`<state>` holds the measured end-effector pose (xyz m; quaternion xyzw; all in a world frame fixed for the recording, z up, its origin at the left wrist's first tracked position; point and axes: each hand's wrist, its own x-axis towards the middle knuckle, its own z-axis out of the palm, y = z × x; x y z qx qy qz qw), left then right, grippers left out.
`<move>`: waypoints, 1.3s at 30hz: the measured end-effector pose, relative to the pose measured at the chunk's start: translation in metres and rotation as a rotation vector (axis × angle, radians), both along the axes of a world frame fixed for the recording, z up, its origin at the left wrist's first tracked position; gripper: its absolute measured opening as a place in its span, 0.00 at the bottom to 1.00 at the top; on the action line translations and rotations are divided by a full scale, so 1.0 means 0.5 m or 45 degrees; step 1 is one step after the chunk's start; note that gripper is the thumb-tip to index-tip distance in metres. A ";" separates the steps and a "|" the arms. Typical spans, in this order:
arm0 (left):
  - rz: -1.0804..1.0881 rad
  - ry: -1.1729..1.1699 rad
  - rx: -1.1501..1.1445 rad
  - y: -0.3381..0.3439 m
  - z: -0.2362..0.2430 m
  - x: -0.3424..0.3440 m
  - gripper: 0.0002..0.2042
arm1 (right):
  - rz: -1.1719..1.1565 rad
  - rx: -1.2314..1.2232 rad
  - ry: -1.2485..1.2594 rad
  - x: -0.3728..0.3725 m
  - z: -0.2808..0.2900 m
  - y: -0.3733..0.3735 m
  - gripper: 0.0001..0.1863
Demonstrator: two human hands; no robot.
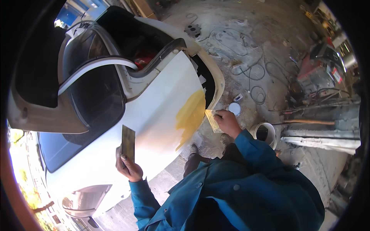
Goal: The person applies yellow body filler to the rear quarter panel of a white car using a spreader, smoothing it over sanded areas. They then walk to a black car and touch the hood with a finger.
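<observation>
My left hand (129, 167) grips a flat, dark olive rectangular spreader (128, 140), held upright over the white car's body panel (154, 119). In my right hand (228, 123), by the rear edge of that panel, is a yellow-smeared flat spreader (211, 119), held between thumb and fingers. A patch of yellow filler (189, 115) covers part of the panel just left of that hand; whether the spreader touches the panel edge, I cannot tell.
The open trunk (138, 38) and rear window (96, 96) are at upper left. On the grey floor (277, 50) lie coiled hoses (256, 75), a white-lidded can (234, 109) and a bucket (269, 133). A red-grey machine (312, 77) and long pipes (320, 141) stand or lie at right.
</observation>
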<state>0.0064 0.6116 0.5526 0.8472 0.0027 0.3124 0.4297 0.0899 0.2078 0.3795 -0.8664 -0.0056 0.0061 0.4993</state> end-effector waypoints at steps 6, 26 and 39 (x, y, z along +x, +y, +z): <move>0.440 0.256 -0.141 -0.100 -0.103 -0.220 0.31 | 0.242 0.079 0.068 0.030 0.021 -0.016 0.12; 0.813 0.404 -0.323 -0.216 -0.210 -0.438 0.19 | 0.316 0.106 -0.151 0.180 0.200 -0.031 0.13; 0.525 -0.012 -1.463 -0.332 -0.129 -0.483 0.27 | 0.285 0.581 -0.202 0.149 0.244 -0.074 0.23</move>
